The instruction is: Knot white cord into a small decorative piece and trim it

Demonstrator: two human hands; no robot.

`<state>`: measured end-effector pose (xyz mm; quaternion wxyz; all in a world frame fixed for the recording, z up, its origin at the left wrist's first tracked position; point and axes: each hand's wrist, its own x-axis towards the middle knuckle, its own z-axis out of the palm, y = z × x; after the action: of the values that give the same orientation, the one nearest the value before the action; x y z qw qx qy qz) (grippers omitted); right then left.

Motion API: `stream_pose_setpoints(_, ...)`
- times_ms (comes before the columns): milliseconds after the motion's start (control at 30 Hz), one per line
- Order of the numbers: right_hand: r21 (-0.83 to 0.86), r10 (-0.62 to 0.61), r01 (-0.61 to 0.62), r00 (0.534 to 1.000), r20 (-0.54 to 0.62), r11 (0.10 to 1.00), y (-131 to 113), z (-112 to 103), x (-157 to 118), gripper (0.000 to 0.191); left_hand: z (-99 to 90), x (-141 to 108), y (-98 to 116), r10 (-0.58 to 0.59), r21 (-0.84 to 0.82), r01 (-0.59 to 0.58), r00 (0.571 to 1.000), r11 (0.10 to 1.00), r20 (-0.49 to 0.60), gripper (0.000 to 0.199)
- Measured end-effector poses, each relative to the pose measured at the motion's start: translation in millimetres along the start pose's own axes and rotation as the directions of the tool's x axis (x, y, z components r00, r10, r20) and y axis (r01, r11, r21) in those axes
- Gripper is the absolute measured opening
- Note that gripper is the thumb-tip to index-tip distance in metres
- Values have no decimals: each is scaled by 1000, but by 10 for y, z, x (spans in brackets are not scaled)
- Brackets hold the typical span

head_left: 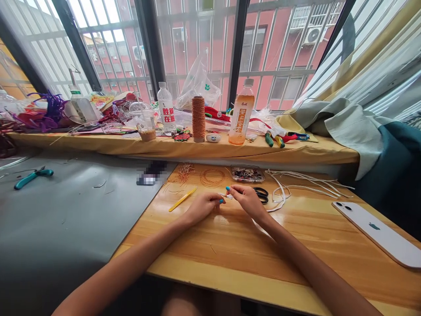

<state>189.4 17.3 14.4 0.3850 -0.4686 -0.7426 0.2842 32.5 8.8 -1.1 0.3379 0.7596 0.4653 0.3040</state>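
Both my hands meet over the wooden table, fingertips close together. My left hand (208,203) is closed in a pinch, its thumb showing a blue nail. Just right of it, my right hand (245,199) also has its fingers pinched together. What they hold between them is too small to make out. Beside my right hand lie scissors with black handles (262,194), partly hidden by it. Yellow tweezers (182,199) rest left of my left hand. Behind the hands are a coil of thin copper-coloured cord (212,177) and a clear box of small beads or parts (247,174).
White cords (307,181) and a white phone (376,232) lie at the right. Loose thread pieces (186,173) sit at the back left. Teal pliers (34,177) lie on the grey surface. The sill holds a brown thread spool (198,120) and a tea bottle (241,116).
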Motion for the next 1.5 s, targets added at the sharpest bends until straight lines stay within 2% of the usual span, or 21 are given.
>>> stream_pose_setpoints(100, 62, 10, -12, 999, 33, 998, 19, -9, 13, 30, -21, 26, -25, -112, -189, 113, 994, 975, 20, 25)
stream_pose_setpoints(167, 84, 12, -17, 998, 58, 996, 38, -8, 19, 30, -23, 20, -36, -89, -209, 82, 996, 975, -26, 32)
stream_pose_setpoints(267, 93, 10, -20, 994, 110, 995, 73, 1, 35, 30, -17, -18, -37, 85, 13, -84, 992, 996, -95, 30)
stream_pose_setpoints(333, 84, 31, -45, 986, 162, 995, 91, 3, 49, 30, -12, -48, -34, 205, 225, -184, 976, 957, -73, 22)
stream_pose_setpoints(400, 82, 92, -111, 973, 210, 990, 91, -11, 59, 31, -13, -68, -32, 257, 353, -228, 966, 908, -39, 21)
stream_pose_setpoints(467, 110, 171, -203, 953, 252, 973, 73, -53, 59, 31, -22, -71, -26, 243, 357, -217, 970, 909, -29, 23)
stream_pose_setpoints(567, 222, 227, -320, 904, 362, 921, 39, -154, 48, 28, -45, -59, 12, 132, 147, -133, 991, 980, 15, 24)
stream_pose_setpoints(633, 325, 231, -375, 885, 404, 868, 44, -214, 47, 27, -63, -57, 56, 28, -71, -21, 994, 997, 107, 24)
stream_pose_setpoints(733, 459, 258, -409, 898, 356, 789, 105, -226, 65, 26, -90, -62, 118, -58, -359, 160, 959, 919, 279, 24)
stream_pose_setpoints(800, 454, 260, -387, 912, 317, 803, 161, -171, 79, 26, -108, -54, 124, -54, -497, 198, 956, 845, 289, 25)
stream_pose_setpoints(867, 315, 222, -302, 938, 265, 900, 200, -85, 77, 27, -124, -26, 87, -67, -594, 179, 976, 784, 205, 25)
stream_pose_setpoints(933, 45, 80, -88, 985, 155, 995, 207, -1, 50, 28, -138, 18, 11, -136, -642, 183, 983, 745, 122, 25)
stream_pose_setpoints(967, -126, -39, 53, 993, 113, 991, 196, 32, 27, 27, -143, 42, -35, -187, -643, 209, 977, 737, 104, 24)
stream_pose_setpoints(1000, -300, -169, 193, 980, 105, 934, 176, 55, 0, 27, -146, 63, -80, -232, -626, 238, 968, 743, 93, 23)
stream_pose_setpoints(1100, -640, -430, 483, 867, 253, 597, 69, 70, -82, 29, -137, 98, -180, -265, -435, 239, 964, 868, 2, 20)
stream_pose_setpoints(1167, -696, -516, 585, 782, 348, 417, -21, 54, -121, 29, -115, 92, -195, -144, -138, 127, 982, 982, -119, 20)
stream_pose_setpoints(1233, -691, -556, 633, 733, 391, 349, -96, 36, -135, 29, -84, 64, -167, 42, 209, -8, 986, 978, -158, 22)
stream_pose_setpoints(1267, -690, -551, 624, 743, 379, 367, -119, 28, -132, 29, -68, 45, -141, 116, 342, -66, 985, 937, -127, 23)
stream_pose_setpoints(1333, -686, -484, 533, 825, 293, 495, -125, 13, -105, 28, -40, 2, -85, 187, 481, -160, 982, 862, -9, 23)
stream_pose_setpoints(1433, -515, -240, 289, 957, 162, 807, -44, -17, -27, 27, -11, -51, -26, 264, 473, -307, 952, 826, 157, 25)
stream_pose_setpoints(1500, -275, -67, 124, 976, 209, 954, 31, -38, 25, 28, 3, -74, -9, 326, 393, -381, 924, 837, 201, 27)
